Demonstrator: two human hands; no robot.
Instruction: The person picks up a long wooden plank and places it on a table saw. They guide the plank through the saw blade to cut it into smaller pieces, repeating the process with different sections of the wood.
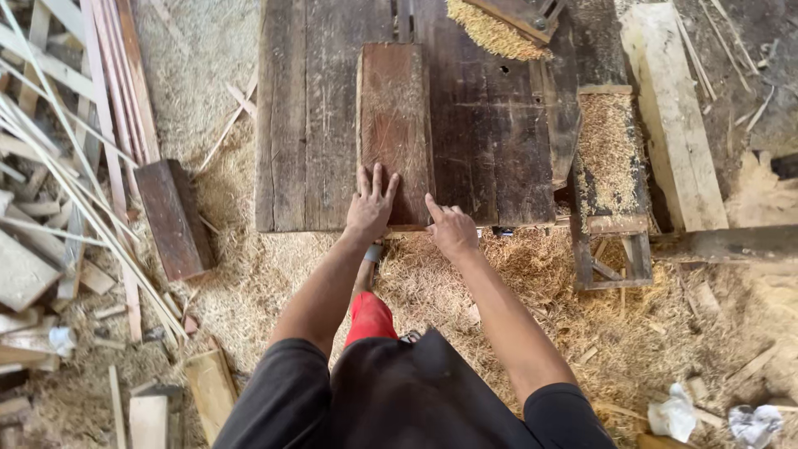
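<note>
Here we press our left hand (371, 205) flat, fingers spread, on the reddish board (394, 125) at the near edge of the dark workbench (307, 116); our right hand (451, 228) touches its near corner, gripping nothing.

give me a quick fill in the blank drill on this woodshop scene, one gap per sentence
1. The left hand lies flat on a reddish ____ on the workbench.
2. The right hand points with its ____ finger at the board's near right corner.
3. The ground around the bench is covered in ____.
4. A dark wooden block lies on the ground to the ____ of the bench.

Missing words: board; index; sawdust; left
</note>
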